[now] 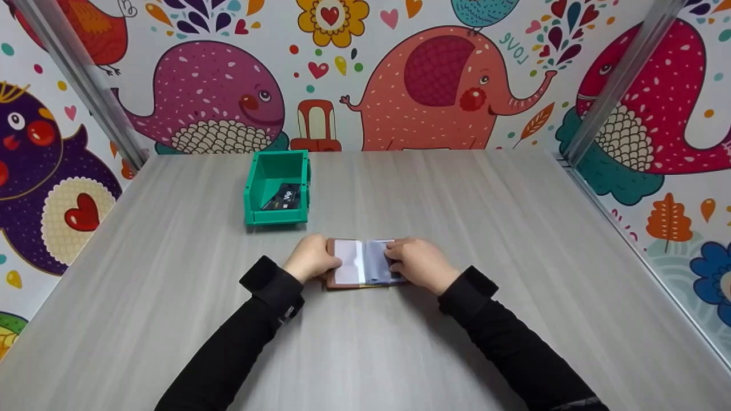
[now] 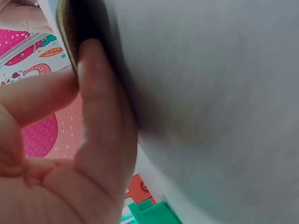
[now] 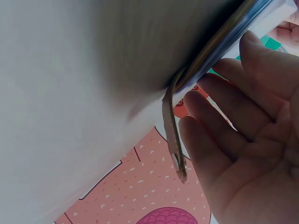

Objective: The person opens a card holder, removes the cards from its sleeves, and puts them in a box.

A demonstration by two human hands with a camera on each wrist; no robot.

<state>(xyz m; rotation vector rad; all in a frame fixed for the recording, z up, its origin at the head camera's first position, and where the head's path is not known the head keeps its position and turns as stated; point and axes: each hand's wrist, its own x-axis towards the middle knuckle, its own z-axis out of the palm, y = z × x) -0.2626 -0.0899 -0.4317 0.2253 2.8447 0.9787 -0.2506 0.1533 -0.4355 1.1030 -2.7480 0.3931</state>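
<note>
A brown card holder (image 1: 330,279) lies open on the table, with clear plastic sleeves (image 1: 377,261) inside. My left hand (image 1: 311,258) pinches its left edge, thumb on top over a whitish page and fingers beneath the cover. In the left wrist view the fingers (image 2: 100,112) and thumb grip the thin cover edge from both sides. My right hand (image 1: 420,262) rests its fingertips on the right-hand sleeves, partly covering a dark patch there. The right wrist view shows its fingers (image 3: 238,102) extended along the sleeves, near a brown strap (image 3: 172,135) with a snap.
A green bin (image 1: 277,217) stands behind and left of the card holder, with dark cards (image 1: 285,197) marked "Vip" inside. Walls printed with cartoon animals (image 1: 440,97) border the wood-grain table (image 1: 365,354) at the back and sides.
</note>
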